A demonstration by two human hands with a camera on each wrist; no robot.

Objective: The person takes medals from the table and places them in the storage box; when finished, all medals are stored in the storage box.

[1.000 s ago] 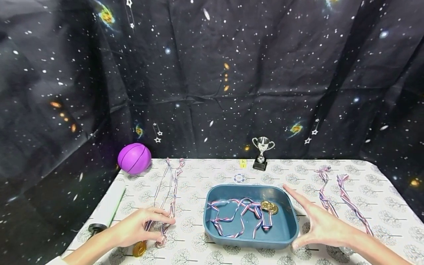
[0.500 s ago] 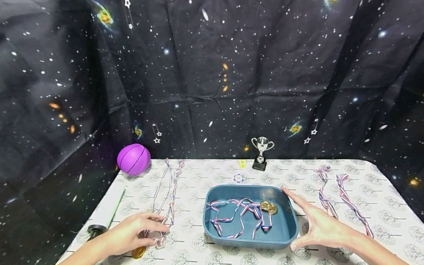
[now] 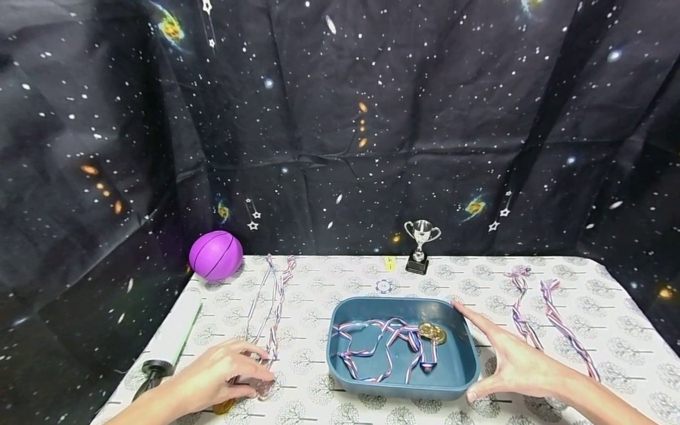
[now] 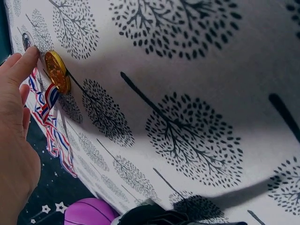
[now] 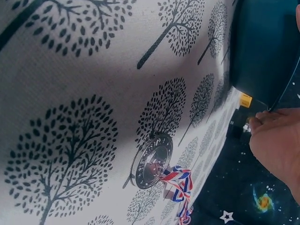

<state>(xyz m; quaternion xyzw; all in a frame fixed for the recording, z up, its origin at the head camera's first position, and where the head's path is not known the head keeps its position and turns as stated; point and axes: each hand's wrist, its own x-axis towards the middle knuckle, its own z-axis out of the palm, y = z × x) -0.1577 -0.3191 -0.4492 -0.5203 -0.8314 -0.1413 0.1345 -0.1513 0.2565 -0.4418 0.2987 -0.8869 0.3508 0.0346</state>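
Straight-fingered, the right hand (image 3: 512, 367) spans the blue bin (image 3: 395, 388) at its three o'clock, seemingly bracing it, while the left hand (image 3: 223, 373), whether pinching I cannot tell, reaches a medal (image 3: 265, 390) near its half-past-eight.

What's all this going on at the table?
A person is handling medals on striped ribbons. Their left hand is at a silver medal lying on the table beside a gold medal; I can't tell whether it has hold of it. The right hand spans the right end of a blue tray, which contains two gold medals. Another silver medal lies on the table to the tray's right.
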